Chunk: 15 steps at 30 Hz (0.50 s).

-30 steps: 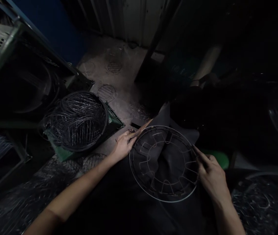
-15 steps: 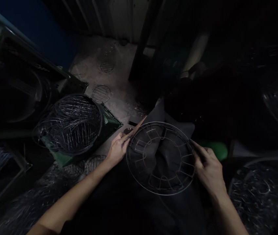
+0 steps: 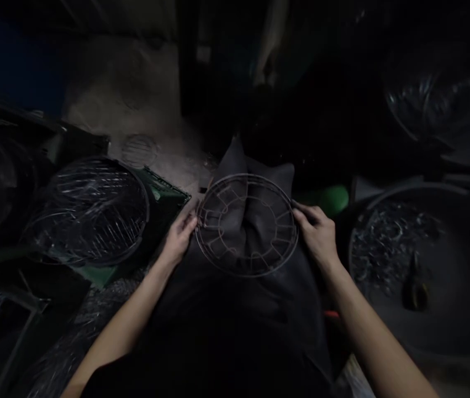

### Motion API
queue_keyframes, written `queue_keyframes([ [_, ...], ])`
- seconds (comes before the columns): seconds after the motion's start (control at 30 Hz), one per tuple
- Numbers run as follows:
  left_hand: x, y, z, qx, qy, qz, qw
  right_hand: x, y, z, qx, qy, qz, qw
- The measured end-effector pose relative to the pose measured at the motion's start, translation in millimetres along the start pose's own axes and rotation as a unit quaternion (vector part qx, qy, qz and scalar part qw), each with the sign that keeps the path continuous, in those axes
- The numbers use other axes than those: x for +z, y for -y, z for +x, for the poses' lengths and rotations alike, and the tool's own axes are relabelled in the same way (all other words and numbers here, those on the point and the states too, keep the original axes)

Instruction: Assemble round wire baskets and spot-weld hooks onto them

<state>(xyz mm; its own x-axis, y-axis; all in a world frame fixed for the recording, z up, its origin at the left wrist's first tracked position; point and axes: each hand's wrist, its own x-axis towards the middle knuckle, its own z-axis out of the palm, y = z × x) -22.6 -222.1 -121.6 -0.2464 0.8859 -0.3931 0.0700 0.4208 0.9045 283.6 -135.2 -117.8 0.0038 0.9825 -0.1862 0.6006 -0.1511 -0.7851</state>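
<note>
Left fingers (image 3: 188,225) blurry against wire frame (image 3: 252,275)

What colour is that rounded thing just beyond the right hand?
The rounded thing beyond the right hand is green, best seen in the head view.

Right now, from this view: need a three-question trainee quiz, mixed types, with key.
1. True or false: the left hand and right hand both grip the round wire frame.
2. The green crate is on which side of the frame? A) left B) right C) directly below
3. What shows inside the wide tub at right?

Key: 1. True. 2. A. 3. Shiny pieces and a dark object, too dim to identify.
</note>
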Motion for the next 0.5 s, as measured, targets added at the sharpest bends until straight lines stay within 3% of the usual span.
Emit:
queue_keyframes([
  [0.13,3.6,10,6,-0.059,-0.003,-0.128,0.99,-5,2,-26,-0.052,0.008,-0.079,0.996],
  [0.27,5.6,8,3,-0.062,-0.007,-0.15,0.987,-12,-6,-53,-0.085,0.012,-0.068,0.994],
  [0.43,13.8,-42,-1,0.038,-0.019,-0.091,0.995,-14,-25,-65,-0.052,0.028,-0.07,0.996],
  [0.5,16.4,-57,5,0.042,0.001,-0.081,0.996,-13,-29,-65,-0.023,0.027,-0.063,0.997],
])
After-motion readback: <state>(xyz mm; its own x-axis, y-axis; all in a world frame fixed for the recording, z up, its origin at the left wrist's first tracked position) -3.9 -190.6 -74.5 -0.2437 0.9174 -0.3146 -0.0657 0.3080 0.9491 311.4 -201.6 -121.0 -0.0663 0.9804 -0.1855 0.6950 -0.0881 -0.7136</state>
